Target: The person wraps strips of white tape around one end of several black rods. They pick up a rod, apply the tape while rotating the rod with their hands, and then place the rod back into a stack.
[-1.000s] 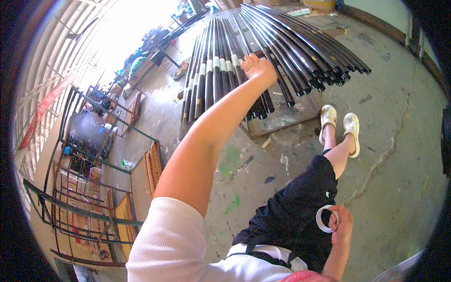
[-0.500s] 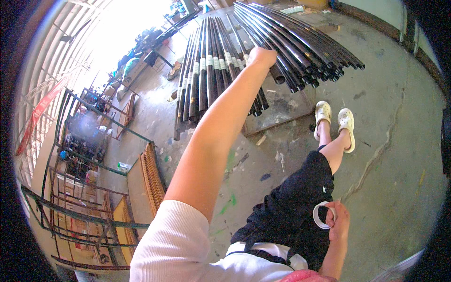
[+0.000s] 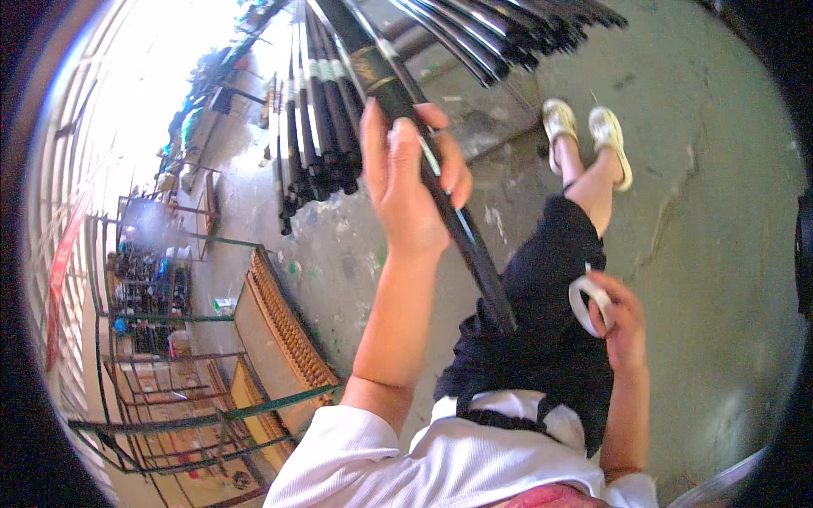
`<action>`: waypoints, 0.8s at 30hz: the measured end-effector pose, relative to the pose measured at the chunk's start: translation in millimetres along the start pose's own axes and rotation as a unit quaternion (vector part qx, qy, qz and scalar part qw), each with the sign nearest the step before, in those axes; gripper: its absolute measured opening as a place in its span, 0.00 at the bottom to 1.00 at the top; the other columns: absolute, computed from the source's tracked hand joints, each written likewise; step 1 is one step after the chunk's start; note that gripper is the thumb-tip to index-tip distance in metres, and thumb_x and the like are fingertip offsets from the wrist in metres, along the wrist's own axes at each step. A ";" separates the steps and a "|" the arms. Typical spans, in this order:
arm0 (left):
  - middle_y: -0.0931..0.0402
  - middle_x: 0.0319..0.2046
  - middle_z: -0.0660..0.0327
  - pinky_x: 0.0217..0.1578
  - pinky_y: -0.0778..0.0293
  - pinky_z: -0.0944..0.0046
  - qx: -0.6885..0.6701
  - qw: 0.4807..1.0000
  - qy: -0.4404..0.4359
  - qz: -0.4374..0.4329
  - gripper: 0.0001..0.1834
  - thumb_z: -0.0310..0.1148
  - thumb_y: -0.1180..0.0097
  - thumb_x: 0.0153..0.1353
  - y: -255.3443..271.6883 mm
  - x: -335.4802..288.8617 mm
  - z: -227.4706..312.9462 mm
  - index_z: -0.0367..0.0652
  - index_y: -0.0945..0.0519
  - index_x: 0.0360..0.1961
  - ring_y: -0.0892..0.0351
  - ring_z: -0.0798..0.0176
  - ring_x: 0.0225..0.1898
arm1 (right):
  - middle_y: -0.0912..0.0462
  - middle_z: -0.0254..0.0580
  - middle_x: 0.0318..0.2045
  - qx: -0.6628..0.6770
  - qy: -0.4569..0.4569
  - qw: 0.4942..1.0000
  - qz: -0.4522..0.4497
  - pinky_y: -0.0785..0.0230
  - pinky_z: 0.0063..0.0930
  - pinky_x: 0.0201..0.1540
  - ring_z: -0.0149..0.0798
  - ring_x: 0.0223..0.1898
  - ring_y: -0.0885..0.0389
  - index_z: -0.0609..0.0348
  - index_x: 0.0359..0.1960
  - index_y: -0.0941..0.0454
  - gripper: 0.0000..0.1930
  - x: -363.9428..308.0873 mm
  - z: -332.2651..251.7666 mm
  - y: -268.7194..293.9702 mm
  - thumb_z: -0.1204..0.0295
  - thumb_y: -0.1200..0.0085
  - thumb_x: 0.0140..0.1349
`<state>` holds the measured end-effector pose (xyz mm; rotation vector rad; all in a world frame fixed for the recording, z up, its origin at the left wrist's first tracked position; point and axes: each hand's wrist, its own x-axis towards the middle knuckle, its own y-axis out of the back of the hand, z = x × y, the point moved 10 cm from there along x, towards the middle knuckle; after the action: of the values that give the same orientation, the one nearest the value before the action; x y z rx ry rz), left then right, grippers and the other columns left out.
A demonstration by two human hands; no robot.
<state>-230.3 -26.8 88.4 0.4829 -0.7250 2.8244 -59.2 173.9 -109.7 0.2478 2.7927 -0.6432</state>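
On the black pole there is gold marking at the upper part, placed above the fingers; it is too blurred for me to tell if it is letters or decoration. A red banner hangs at the far left, and it is likewise too unclear to read. Pale bands go around several poles of the left group, but I cannot tell if they carry print.

The left hand is gripping this pole, with the thumb laid along it and the fingers showing at both sides. Its forearm rises almost upright from a white sleeve, and the wrist is in line with it. The pole is held in the air above the floor, tilted, with its lower end in front of the black shorts; whether it touches them, I cannot tell.

The right hand is bent around the right side of a white ring, holding it near the thigh. A second group of black poles lies farther away, at the upper right.
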 end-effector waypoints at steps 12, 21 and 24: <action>0.31 0.42 0.47 0.17 0.37 0.76 0.277 0.941 -0.031 -0.194 0.37 0.42 0.35 0.47 -53.8 -99.1 -16.2 0.40 0.39 0.54 0.32 0.70 0.20 | 0.22 0.40 0.26 -0.031 0.111 0.990 -0.084 0.45 0.11 0.17 0.21 0.18 0.33 0.63 0.59 0.40 0.26 -37.8 -87.7 -64.8 0.72 0.49 0.58; 0.28 0.39 0.53 0.34 0.32 0.69 0.363 0.896 0.013 -0.254 0.17 0.34 0.31 0.40 -74.3 -116.3 -24.7 0.39 0.22 0.30 0.29 0.63 0.36 | 0.22 0.43 0.41 -0.167 0.177 0.970 -0.025 0.32 0.20 0.34 0.29 0.32 0.23 0.64 0.52 0.32 0.22 -58.0 -105.8 -71.6 0.73 0.46 0.54; 0.28 0.39 0.52 0.38 0.33 0.68 0.372 0.890 -0.004 -0.264 0.13 0.29 0.34 0.42 -73.9 -120.4 -23.7 0.39 0.23 0.30 0.28 0.61 0.39 | 0.21 0.40 0.34 -0.255 0.161 0.953 -0.011 0.33 0.21 0.33 0.28 0.31 0.23 0.63 0.42 0.26 0.13 -53.4 -105.1 -73.0 0.75 0.46 0.53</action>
<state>-105.7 37.0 58.2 0.6667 0.4832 2.4553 -47.5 150.7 26.5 0.2307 3.1486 0.1465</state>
